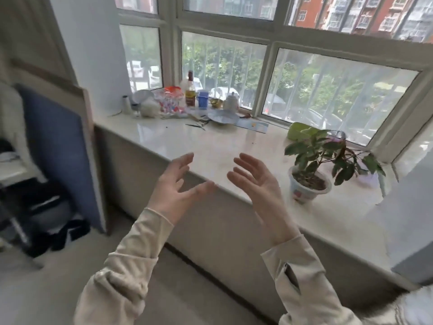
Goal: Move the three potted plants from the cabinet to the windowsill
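Observation:
One potted plant point(311, 184), green and reddish leaves in a white plastic pot, stands on the pale marble windowsill point(210, 146) at the right. My left hand point(175, 191) and my right hand point(257, 184) hover side by side over the sill's front edge, left of the plant. Both have fingers spread and palms facing each other, holding nothing. No other potted plant and no cabinet is in view.
Clutter fills the sill's far left: a bottle point(190, 92), a blue container point(202, 100), a white teapot point(230, 102), bags and papers. A blue panel point(61, 148) leans at the left beside a rack. A white wall corner point(412, 221) juts in at the right.

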